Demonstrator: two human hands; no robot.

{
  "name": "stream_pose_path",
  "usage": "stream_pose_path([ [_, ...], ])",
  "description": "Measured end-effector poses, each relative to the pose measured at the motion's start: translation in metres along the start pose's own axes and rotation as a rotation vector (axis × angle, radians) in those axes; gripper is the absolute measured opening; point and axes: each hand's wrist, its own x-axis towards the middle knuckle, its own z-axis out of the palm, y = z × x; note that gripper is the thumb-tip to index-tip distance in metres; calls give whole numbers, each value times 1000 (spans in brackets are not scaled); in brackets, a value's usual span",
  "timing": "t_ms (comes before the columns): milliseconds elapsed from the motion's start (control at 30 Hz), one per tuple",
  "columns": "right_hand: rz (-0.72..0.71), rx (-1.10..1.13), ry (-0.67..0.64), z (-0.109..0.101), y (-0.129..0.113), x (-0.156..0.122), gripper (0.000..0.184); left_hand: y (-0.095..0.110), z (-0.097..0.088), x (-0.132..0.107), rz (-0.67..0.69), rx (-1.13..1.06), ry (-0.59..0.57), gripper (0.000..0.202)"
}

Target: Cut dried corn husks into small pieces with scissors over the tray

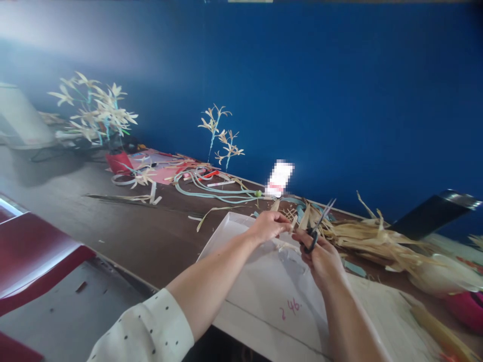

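My left hand (pixel 268 226) is closed in a pinch on a small pale strip (pixel 293 224), which looks like dried husk. Scissors (pixel 311 240) with black handles hang on the fingers of my right hand (pixel 322 256), their blades pointing up and away to the right. The right fingertips come close to the strip too; whether they touch it I cannot tell. Both hands are above a shallow white box lid (pixel 229 236), which has pink handwriting and some pale scraps in it.
Dried corn husks (pixel 362 236) lie to the right, near a dark slanted object (pixel 433 213). Pale blue tubing (pixel 211 192) and a pixelated bright screen (pixel 279 178) are behind the lid. Husk flowers stand in a red pot (pixel 119 163). A red chair (pixel 37 251) is at left.
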Motion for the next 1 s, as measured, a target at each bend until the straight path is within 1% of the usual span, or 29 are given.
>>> stream_pose_path([
  [100,49,-57,-55,0,1,-1,35,1,-1,2,6,-36,74,26],
  [200,60,-148,-124,1,1,-3,38,0,-4,5,41,-70,150,24],
  [333,61,-239,-225,3,0,-8,44,-1,-6,7,90,-132,241,23],
  [467,39,-315,-307,5,-2,-11,46,3,-7,6,91,-176,297,22],
  [567,26,-360,-343,5,-2,-13,47,6,-8,4,93,-176,341,20],
  [667,18,-381,-356,6,-2,-13,47,7,-8,5,100,-184,366,21],
  [1000,35,-440,-369,7,0,-14,46,8,-7,4,112,-170,377,20],
])
